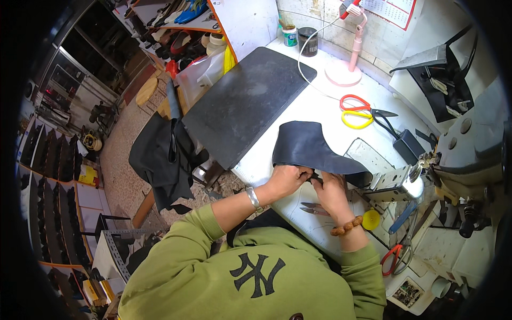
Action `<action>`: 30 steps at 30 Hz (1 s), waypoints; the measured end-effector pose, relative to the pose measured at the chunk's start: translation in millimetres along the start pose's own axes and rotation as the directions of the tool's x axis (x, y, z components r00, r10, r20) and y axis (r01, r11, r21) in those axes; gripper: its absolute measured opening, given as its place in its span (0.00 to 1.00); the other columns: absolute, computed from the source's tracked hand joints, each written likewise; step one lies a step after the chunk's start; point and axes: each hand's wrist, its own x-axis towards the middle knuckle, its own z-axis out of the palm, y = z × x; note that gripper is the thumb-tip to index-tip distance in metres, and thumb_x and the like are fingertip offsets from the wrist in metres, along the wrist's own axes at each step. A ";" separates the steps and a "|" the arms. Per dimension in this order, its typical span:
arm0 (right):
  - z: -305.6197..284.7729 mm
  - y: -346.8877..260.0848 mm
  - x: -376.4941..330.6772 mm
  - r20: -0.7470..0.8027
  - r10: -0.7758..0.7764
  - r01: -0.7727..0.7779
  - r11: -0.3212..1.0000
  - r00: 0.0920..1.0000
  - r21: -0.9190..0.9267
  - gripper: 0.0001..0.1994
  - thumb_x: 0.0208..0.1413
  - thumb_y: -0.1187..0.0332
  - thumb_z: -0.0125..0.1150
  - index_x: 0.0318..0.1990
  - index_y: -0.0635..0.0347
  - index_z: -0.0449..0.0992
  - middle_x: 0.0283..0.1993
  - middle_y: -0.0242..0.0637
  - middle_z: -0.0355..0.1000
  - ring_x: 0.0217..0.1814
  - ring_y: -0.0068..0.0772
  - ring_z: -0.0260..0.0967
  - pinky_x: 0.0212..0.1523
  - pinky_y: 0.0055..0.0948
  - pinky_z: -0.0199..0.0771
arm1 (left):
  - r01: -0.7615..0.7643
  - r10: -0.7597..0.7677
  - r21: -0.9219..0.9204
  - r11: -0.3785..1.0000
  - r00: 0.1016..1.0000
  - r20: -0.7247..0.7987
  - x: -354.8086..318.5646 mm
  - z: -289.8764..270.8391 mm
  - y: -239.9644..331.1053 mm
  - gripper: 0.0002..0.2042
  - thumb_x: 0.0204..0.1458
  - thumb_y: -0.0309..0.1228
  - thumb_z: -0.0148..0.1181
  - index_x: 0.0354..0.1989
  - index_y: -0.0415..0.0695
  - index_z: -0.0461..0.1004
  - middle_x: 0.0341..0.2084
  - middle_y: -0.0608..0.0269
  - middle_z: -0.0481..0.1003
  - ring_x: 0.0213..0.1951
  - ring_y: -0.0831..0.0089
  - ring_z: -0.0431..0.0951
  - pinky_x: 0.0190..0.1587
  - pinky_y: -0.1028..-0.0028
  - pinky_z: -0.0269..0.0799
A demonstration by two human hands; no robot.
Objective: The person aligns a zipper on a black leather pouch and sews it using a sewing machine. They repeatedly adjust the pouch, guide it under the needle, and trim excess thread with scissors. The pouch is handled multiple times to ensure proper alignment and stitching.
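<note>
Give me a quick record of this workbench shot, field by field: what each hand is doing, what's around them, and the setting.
left hand: grips edge of black leather piece
right hand: pinches same edge
between hands: small snips on table
right of hands: sewing machine
behind: black slab, red and yellow scissors, pink lamp
near right wrist: yellow disc, orange scissors

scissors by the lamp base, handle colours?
One red loop, one yellow, on the scissors; blades dark. Clearest in the head view.
</note>
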 end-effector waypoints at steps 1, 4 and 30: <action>2.2 -2.0 -0.3 -0.035 -0.019 0.018 0.999 0.999 -0.050 0.26 0.50 0.70 0.62 0.58 0.65 0.67 0.56 0.55 0.67 0.62 0.57 0.59 0.63 0.46 0.56 | 0.017 -0.018 0.017 1.000 1.000 0.008 0.7 1.0 0.0 0.08 0.49 0.28 0.62 0.37 0.40 0.78 0.34 0.49 0.75 0.35 0.51 0.76 0.39 0.59 0.71; 6.4 -5.6 0.1 -0.063 0.002 -0.009 0.994 0.998 -0.111 0.25 0.51 0.71 0.61 0.58 0.68 0.66 0.57 0.54 0.67 0.63 0.56 0.57 0.65 0.47 0.53 | 0.054 -0.050 0.066 0.996 0.997 -0.057 3.4 7.0 -0.5 0.09 0.51 0.26 0.59 0.41 0.39 0.75 0.33 0.44 0.75 0.35 0.47 0.75 0.39 0.57 0.70; 11.3 -6.6 -10.5 -0.212 -0.198 0.134 0.949 0.957 -0.285 0.13 0.53 0.71 0.54 0.46 0.55 0.79 0.54 0.44 0.70 0.58 0.49 0.62 0.60 0.45 0.60 | 0.208 -0.264 -0.223 0.952 0.928 -0.263 6.6 11.2 1.8 0.10 0.49 0.19 0.52 0.39 0.36 0.75 0.36 0.41 0.75 0.40 0.44 0.74 0.43 0.58 0.70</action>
